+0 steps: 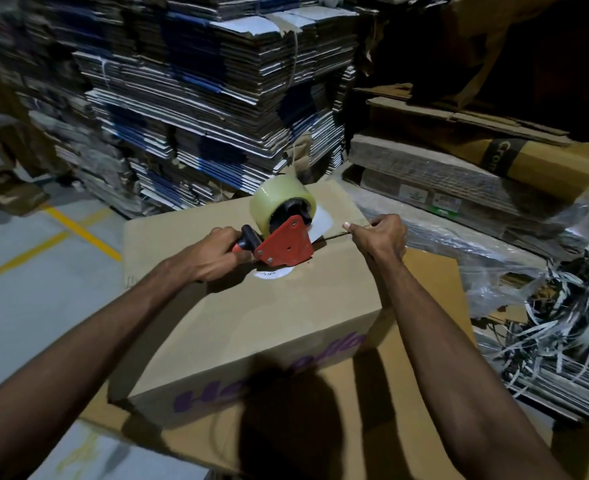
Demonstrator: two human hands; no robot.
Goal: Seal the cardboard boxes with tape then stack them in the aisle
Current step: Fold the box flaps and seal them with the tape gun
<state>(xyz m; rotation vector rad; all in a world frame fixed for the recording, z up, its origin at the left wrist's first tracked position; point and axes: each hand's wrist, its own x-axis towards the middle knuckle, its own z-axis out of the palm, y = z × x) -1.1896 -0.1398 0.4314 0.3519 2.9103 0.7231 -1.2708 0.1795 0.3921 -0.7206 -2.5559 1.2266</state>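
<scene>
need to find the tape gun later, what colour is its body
Red tape gun, black-and-red handle; head view.

Support: we see a flat cardboard sheet (pixel 424 341) under our grip.
On it: the cardboard box (pixel 251 317).

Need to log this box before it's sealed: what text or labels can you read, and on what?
"Cron", cut off: black band on the folded carton at right.
Purple lettering on the cardboard box side: blurred and shadowed, unreadable.
White sticker under the tape dispenser: too small.
White labels on the flat cartons: too small.
</scene>
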